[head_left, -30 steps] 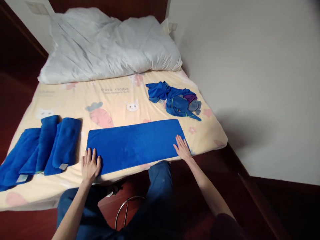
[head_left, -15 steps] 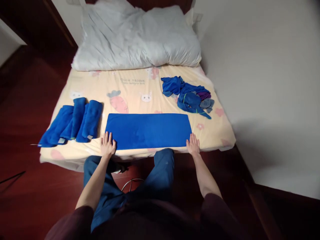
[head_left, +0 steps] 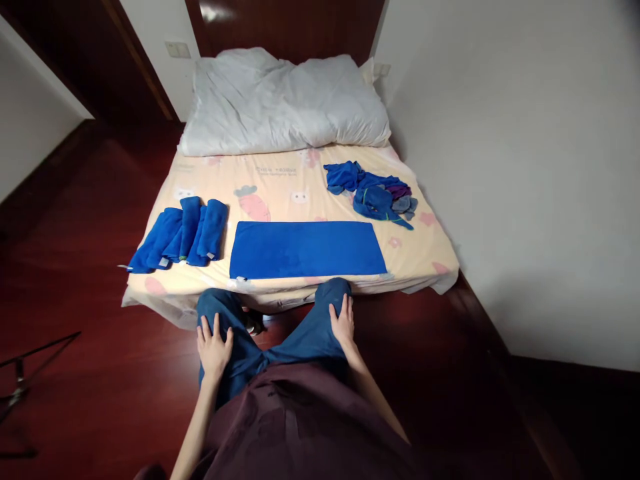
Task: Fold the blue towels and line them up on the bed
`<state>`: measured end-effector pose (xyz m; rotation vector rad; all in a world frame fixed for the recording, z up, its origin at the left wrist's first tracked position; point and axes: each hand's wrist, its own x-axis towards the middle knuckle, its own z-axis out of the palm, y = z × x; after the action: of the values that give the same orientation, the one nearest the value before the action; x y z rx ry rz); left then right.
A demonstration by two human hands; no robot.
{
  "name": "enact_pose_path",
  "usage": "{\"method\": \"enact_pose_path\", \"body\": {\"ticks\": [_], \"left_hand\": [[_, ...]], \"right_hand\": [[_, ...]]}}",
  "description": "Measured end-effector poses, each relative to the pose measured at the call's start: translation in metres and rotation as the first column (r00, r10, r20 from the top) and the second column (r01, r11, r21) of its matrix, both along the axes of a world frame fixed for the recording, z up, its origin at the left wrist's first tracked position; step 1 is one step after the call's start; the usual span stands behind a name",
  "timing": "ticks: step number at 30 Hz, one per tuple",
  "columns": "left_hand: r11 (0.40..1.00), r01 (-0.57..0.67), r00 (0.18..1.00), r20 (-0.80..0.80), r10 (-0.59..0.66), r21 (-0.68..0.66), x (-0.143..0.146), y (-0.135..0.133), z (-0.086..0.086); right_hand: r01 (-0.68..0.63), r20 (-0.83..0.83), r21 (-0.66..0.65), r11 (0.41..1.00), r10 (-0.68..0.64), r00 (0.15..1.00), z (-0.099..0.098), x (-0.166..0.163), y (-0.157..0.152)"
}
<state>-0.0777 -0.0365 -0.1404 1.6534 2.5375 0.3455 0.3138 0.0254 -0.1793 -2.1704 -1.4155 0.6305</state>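
Note:
A blue towel (head_left: 305, 249) lies flat as a long rectangle along the near edge of the bed (head_left: 280, 190). My left hand (head_left: 214, 347) rests open, fingers flat, on my left thigh in blue trousers. My right hand (head_left: 343, 323) lies open on my right knee. Neither hand holds anything, and both are off the bed. To the left of the flat towel, three rolled blue towels (head_left: 183, 231) lie side by side. A heap of loose blue cloths (head_left: 373, 193) sits at the bed's right side.
A white duvet (head_left: 283, 103) is bunched at the head of the bed. A white wall (head_left: 510, 153) runs along the right. Dark red wooden floor (head_left: 90, 267) surrounds the bed, with a thin stand's legs (head_left: 30, 373) at the left.
Both hands have left the near corners of the flat towel and come back onto my thighs. The view has pulled back from the bed.

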Motion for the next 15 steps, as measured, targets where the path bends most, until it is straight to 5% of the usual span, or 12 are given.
{"method": "enact_pose_path", "body": {"ticks": [5, 10, 13, 15], "left_hand": [[0.998, -0.042, 0.999, 0.007, 0.043, -0.037, 0.003, 0.014, 0.004], [0.998, -0.053, 0.998, 0.018, 0.054, -0.034, 0.004, 0.016, 0.006], [0.998, -0.053, 0.998, 0.016, 0.053, -0.038, 0.006, 0.015, 0.008], [0.997, -0.054, 0.998, 0.017, 0.055, -0.049, 0.006, 0.016, 0.009]], "right_hand": [[-0.068, 0.030, 0.036, 0.997, 0.067, 0.997, 0.005, 0.014, 0.016], [-0.184, 0.136, 0.292, 0.938, 0.150, 0.979, 0.017, -0.007, 0.026], [-0.229, -0.060, 0.384, 0.894, 0.271, 0.961, 0.022, -0.032, 0.037], [-0.143, -0.331, 0.390, 0.910, 0.283, 0.900, 0.018, -0.050, 0.048]]}}
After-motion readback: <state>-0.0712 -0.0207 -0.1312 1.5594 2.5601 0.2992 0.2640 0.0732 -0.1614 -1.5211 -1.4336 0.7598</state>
